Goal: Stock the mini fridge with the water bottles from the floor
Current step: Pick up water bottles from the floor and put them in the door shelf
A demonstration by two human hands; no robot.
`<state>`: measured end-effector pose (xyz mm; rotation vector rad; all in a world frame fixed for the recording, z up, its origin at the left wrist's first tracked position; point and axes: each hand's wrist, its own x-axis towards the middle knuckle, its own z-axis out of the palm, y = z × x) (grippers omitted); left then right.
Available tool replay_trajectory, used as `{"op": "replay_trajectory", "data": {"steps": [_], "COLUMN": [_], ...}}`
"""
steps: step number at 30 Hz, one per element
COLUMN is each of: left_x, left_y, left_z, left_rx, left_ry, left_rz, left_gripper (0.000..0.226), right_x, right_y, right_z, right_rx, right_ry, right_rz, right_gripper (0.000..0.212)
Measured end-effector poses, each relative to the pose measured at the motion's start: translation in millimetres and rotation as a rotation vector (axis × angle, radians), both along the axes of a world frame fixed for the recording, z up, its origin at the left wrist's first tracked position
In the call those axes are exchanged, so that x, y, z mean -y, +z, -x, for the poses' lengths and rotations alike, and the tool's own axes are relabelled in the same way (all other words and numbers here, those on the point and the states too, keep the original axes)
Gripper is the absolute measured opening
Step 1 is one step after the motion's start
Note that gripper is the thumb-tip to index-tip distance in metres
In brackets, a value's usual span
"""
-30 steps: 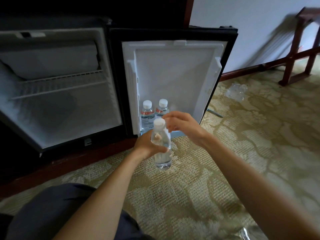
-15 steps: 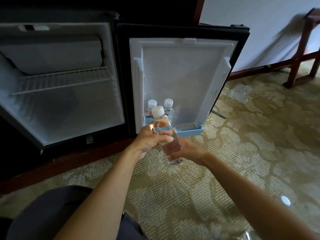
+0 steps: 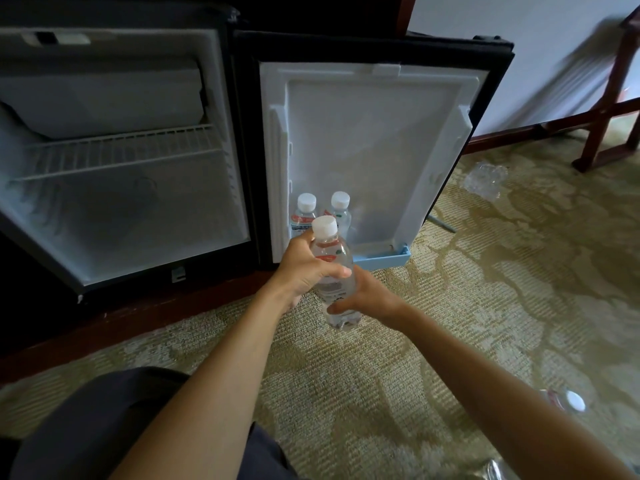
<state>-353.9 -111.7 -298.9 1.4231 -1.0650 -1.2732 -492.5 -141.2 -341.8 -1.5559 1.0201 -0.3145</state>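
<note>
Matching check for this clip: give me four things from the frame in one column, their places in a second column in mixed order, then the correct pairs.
Things
1. held bottle
2. two capped bottles
3. wire shelf
4. crumpled plastic wrap

Places
A. inside the fridge body
B. on the carpet near the wall
C. between the left hand and right hand
D. in the door's bottom rack

Pairs: 1-C, 2-D, 3-A, 4-B

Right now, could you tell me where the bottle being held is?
In the head view's centre, the held bottle is upright between the left hand and right hand, before the door shelf.
</note>
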Motion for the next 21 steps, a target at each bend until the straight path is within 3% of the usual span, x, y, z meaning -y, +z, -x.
{"op": "replay_trajectory", "data": {"steps": [3,6,10,12,17,21], "left_x": [9.3,25.2,45.6,47.5,48.3,50.5], "left_y": [3.5,12.4,7.4,-4.7,-27.1,-32.1], "left_z": [0.3,0.1,-10.8,-17.1,-28.4,-34.3], "left_rx": [0.039,0.207,0.876,1.036,1.132,1.122], "left_ry": [-0.096,-0.192,-0.152,-0.190,-0.268,-0.256], "left_rz": [-0.014,0.001,0.128,0.111,0.123,0.184], "left_gripper": [0.060,0.057,0.062,0.070,0.077,0.077], "right_x": [10.6,27.1,54.4,70.7,110.2,126.7], "right_y": [-7.5,-18.0,-18.2,-22.7,-46.7,-43.8], "right_z": [0.3,1.3,3.7,4.0,-2.0,-9.4], "right_rx": [-0.058,-0.103,-0.031,-0.014,-0.079,-0.085], "right_ry": [-0.088,-0.302,-0.551,-0.632,-0.777,-0.808], "right_rz": [0.137,0.146,0.135,0.122,0.124,0.101], "right_gripper": [0.062,0.064,0.057,0.058,0.069,0.063]}}
